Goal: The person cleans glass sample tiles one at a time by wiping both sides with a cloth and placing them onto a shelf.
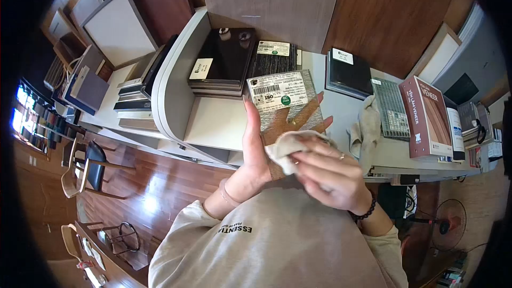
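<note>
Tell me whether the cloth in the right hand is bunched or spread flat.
Bunched: the cloth is gathered under the fingers of the right hand, with folds showing.

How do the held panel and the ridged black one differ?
The held panel lets fingers show through; the ridged black panel looks opaque. The held panel is in the left hand; the ridged black panel rests on the counter. Both carry a white label with a green mark.
</note>
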{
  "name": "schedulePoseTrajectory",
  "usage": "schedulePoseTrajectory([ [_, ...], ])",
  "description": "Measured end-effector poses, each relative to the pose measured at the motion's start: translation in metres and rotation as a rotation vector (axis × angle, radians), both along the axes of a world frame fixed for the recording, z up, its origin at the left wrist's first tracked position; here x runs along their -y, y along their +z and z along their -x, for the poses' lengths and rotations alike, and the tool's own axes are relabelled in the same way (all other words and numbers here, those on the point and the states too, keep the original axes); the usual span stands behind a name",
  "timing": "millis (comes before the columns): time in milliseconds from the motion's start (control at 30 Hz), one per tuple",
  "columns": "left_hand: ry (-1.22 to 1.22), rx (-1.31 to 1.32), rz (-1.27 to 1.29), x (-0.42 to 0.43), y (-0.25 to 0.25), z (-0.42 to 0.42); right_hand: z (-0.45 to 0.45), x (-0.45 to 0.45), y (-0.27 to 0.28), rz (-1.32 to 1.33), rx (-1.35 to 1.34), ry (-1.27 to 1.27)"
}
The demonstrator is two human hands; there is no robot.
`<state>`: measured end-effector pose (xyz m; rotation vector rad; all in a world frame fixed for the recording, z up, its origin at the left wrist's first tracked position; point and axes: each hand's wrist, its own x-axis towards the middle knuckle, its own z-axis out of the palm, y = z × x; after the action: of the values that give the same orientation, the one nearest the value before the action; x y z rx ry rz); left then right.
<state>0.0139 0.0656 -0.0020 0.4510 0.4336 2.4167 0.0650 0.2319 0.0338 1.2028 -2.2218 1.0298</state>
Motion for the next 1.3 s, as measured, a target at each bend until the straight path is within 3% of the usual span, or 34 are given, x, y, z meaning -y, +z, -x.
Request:
schedulePoseTrajectory([
  [67,-0.062,0.210,-0.196,-0.005,0.008,-0.004,-0.010,-0.025,-0.010,0.431,0.458,-0.251],
  [133,-0.064,0.240,-0.182,-0.006,0.007,-0.003,0.010,-0.026,-0.003,1.004,0.564,-0.622],
  [267,-0.073,0.270,-0.154,-0.002,0.000,0.004,0.039,-0.020,-0.017,0.953,0.653,-0.341],
  [333,-0.108,0.256,-0.161,0.006,-0.008,0.008,0.037,0.006,-0.023,0.627,0.454,-0.240],
  [367,-0.123,0.256,-0.157,0.011,-0.008,0.008,0.037,0.003,-0.024,0.632,0.448,-0.254],
  [467,-0.108,0.311,-0.180,0.017,-0.008,0.007,0.030,-0.023,-0.024,0.510,0.705,-0.298],
  [500,-0.142,0.316,-0.182,0.019,-0.008,0.006,0.036,-0.027,-0.023,0.515,0.699,-0.333],
  [567,0.049,0.317,-0.028,0.027,-0.007,0.005,0.058,-0.033,-0.025,0.348,0.280,-0.558],
  [600,0.149,0.310,0.045,0.029,-0.005,0.005,0.057,-0.035,-0.028,0.347,0.271,-0.584],
  [700,0.107,0.263,-0.001,0.038,0.008,0.007,0.057,-0.043,-0.029,0.002,0.107,-0.807],
  [733,0.102,0.248,-0.022,0.037,0.011,0.008,0.050,-0.047,-0.026,-0.005,0.100,-0.826],
  [833,-0.005,0.214,-0.086,0.036,0.013,0.011,0.016,-0.048,-0.028,-0.272,0.132,-1.245],
  [1000,-0.110,0.240,-0.047,0.031,0.013,0.009,0.010,-0.040,-0.055,-0.184,-0.019,-1.352],
  [1133,-0.148,0.250,-0.055,0.029,0.010,0.009,0.008,-0.074,-0.048,-0.085,0.203,-1.179],
  [1233,-0.167,0.254,-0.058,0.026,0.009,0.009,0.009,-0.093,-0.030,0.245,0.315,-1.190],
  [1267,-0.165,0.255,-0.056,0.026,0.009,0.009,0.011,-0.096,-0.021,0.241,0.318,-1.175],
  [1300,-0.142,0.257,-0.056,0.026,0.008,0.009,0.014,-0.097,-0.012,0.630,0.414,-1.171],
])
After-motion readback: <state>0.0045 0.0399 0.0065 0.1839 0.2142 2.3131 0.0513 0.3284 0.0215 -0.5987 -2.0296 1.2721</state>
